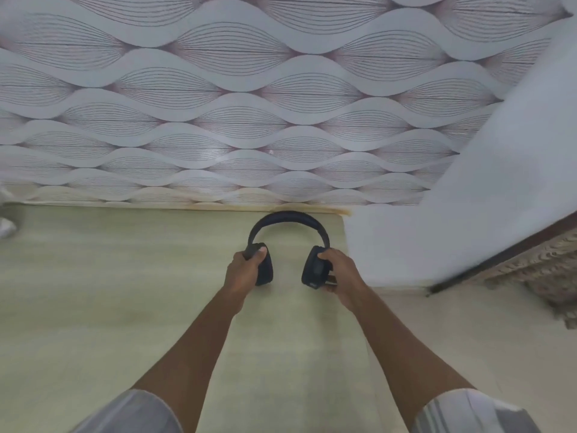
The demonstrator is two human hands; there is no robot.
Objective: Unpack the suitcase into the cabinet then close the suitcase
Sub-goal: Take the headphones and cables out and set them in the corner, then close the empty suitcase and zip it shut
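A pair of black over-ear headphones (288, 221) stands on the pale green cabinet top (125, 292), its headband close to the wall. My left hand (245, 268) grips the left ear cup, thumb over its top. My right hand (342, 273) grips the right ear cup from the outer side. The suitcase is not in view.
A wall with wavy grey patterned wallpaper (234, 120) rises right behind the cabinet top. The cabinet top's right edge (345, 239) meets a white wall. A dark-edged door (505, 254) and pale floor (468, 323) lie to the right. A blurred pale object (6, 226) sits at the far left.
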